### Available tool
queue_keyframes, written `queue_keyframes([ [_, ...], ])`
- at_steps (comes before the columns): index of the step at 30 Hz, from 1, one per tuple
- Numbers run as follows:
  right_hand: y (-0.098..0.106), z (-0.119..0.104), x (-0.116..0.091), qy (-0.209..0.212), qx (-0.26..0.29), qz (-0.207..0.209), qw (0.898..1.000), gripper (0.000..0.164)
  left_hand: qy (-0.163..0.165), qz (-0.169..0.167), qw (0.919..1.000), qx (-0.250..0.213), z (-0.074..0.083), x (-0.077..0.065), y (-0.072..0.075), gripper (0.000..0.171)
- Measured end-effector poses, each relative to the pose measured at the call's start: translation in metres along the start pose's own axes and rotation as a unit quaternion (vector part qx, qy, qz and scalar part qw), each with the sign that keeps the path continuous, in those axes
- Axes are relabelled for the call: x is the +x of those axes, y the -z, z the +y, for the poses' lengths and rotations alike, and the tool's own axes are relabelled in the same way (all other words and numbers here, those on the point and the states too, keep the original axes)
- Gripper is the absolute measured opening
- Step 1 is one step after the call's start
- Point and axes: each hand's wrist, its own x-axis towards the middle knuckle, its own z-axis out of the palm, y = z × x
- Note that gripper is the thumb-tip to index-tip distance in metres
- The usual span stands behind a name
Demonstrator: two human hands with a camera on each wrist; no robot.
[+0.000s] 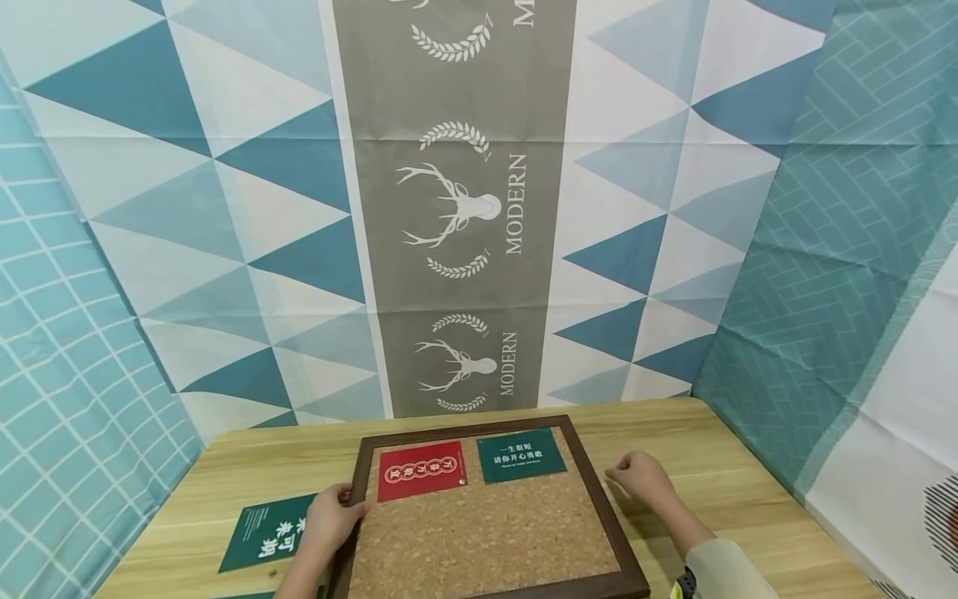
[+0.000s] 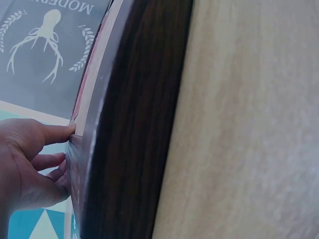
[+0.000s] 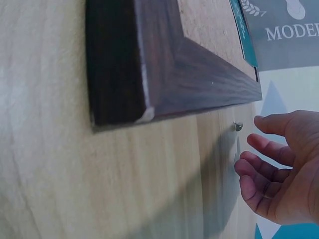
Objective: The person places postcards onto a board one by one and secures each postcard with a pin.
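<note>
Head view: a cork board (image 1: 486, 541) in a dark brown wooden frame lies on a pale wood-grain table (image 1: 718, 457). On its upper part are a red card (image 1: 422, 471) at left and a green card (image 1: 521, 455) at right, both with white Chinese characters. The person's left hand (image 1: 329, 517) grips the frame's left side. Beside it, partly covered by that hand, a second green card (image 1: 262, 532) lies on the table. The right hand (image 1: 644, 480), its fingers bent and grasping nothing, is just beside the frame's right side. Behind the table hangs a patterned cloth (image 1: 456, 249) with deer heads and the word MODERN.

Left wrist view: thumb and fingers hold the frame's edge, close to the red card.

Right wrist view: the hand is released, fingers loosely curled, near a small metallic pin (image 3: 238, 126) by the frame's corner; fingertips and pin appear apart.
</note>
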Motion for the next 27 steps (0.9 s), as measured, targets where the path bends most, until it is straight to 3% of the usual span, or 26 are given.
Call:
queue_keyframes([
  [10, 0.000, 0.006, -0.003, -0.013, 0.003, -0.007, 1.000, 0.020, -0.003, -0.002, 1.0000, -0.005, -0.002, 0.000, 0.000, 0.051],
  [19, -0.006, 0.006, -0.001, -0.023, -0.001, -0.005, 1.000, 0.042, -0.004, 0.000, 1.0000, -0.008, -0.002, 0.001, -0.001, 0.052],
  [27, -0.010, 0.005, 0.003, -0.024, -0.009, -0.003, 1.000, 0.048, -0.002, 0.000, 0.9999, -0.012, -0.002, 0.001, -0.001, 0.052],
])
